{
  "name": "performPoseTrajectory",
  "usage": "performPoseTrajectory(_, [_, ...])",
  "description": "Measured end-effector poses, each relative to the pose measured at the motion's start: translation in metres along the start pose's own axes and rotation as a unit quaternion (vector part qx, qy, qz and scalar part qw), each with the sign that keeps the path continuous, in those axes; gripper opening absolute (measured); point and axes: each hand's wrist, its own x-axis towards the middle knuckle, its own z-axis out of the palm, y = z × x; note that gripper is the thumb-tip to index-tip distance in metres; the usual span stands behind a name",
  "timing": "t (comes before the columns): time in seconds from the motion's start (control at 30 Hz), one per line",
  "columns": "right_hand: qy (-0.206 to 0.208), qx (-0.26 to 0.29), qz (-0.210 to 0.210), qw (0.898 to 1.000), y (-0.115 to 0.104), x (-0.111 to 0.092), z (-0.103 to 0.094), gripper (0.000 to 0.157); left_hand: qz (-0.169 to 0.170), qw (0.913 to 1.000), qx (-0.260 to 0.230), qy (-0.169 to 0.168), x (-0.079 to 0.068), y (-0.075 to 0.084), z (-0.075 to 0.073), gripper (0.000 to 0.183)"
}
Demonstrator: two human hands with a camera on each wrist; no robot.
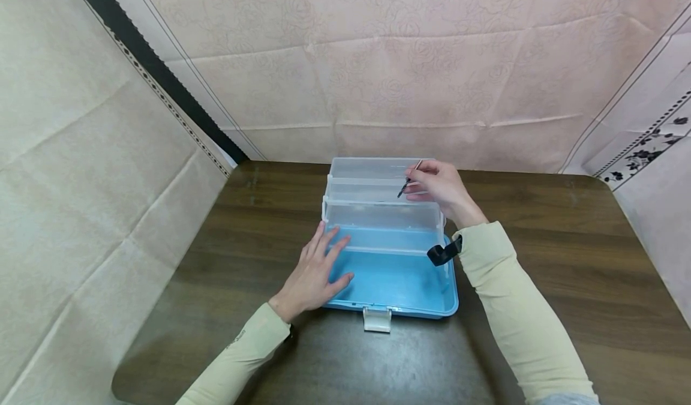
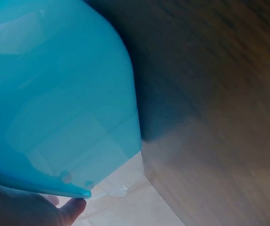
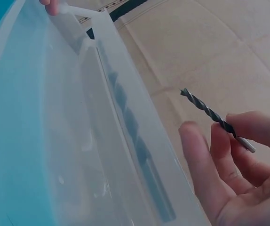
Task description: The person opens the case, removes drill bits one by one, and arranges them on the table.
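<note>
A small dark twist drill bit [image 3: 209, 112] with a bare silver shank is pinched between the thumb and fingertips of my right hand [image 1: 445, 190]. That hand is over the upper translucent trays [image 1: 361, 189] of an opened blue toolbox [image 1: 394, 285]. Through the tray's clear wall, the right wrist view shows a larger drill bit [image 3: 134, 134] lying inside. My left hand [image 1: 310, 276] rests on the toolbox's left rim with its fingers spread. Only part of that hand shows in the left wrist view, at the blue edge.
Beneath the toolbox is a dark wooden table [image 1: 259, 237] with rounded corners. A white latch [image 1: 376, 320] hangs from the toolbox's front. Pale patterned cloth [image 1: 399, 81] hangs behind the table and along its sides. A black device is strapped on my right wrist.
</note>
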Motion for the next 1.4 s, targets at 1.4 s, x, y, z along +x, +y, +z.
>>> performPoseTrajectory(1.4, [-0.011,-0.055,-0.017,0.998,-0.009,-0.023,-0.024,0.039,0.003,1.0000,-0.004,0.006,0.000,-0.001,0.002,0.073])
